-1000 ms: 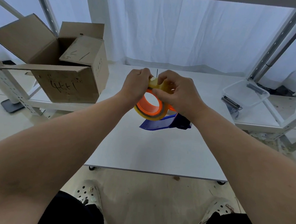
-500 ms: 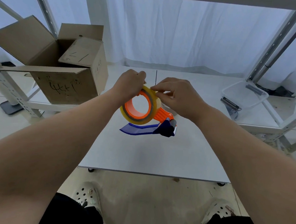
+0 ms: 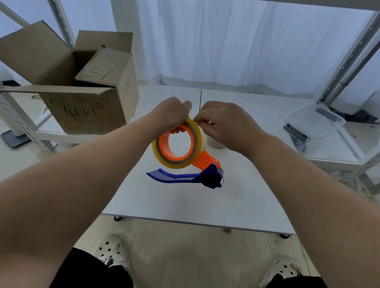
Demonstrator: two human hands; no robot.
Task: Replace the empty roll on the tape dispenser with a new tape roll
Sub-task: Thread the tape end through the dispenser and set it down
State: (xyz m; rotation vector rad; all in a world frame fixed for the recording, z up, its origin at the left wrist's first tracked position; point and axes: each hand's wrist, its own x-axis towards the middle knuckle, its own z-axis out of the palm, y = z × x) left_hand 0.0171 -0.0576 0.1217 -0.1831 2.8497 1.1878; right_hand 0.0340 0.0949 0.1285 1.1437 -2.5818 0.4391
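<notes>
From where I sit, the white table (image 3: pixel 203 203) is mostly bare. An open cardboard box (image 3: pixel 84 96) stands at its left rear, flaps up, with marker scrawl on the front; I cannot see what is inside it. At the right rear a clear plastic bin (image 3: pixel 314 123) sits on the shelf, a dark object lying along its far rim and a dark clip-like thing against its near corner — what they are is too small to tell. Just behind my right wrist a small pale cylinder (image 3: pixel 216 143) stands on the table, half hidden by the hand. Both forearms cross the lower view, and light perforated clogs (image 3: pixel 114 248) show on the floor below the table edge.

The tape dispenser (image 3: pixel 205 174) is held in the air above the middle of the table, its blue blade-guard end hanging lowest, the orange hub up. The yellowish tape roll (image 3: pixel 176 163) is seated around that orange hub. My left hand (image 3: pixel 168 115) is wrapped over the top of the roll, fingertips curled into the hub's opening — a closed clasp. My right hand (image 3: pixel 226 126) is pressed together at thumb and forefinger, pinching at the roll's upper outer edge; whether it has a loose tape end I cannot tell.
</notes>
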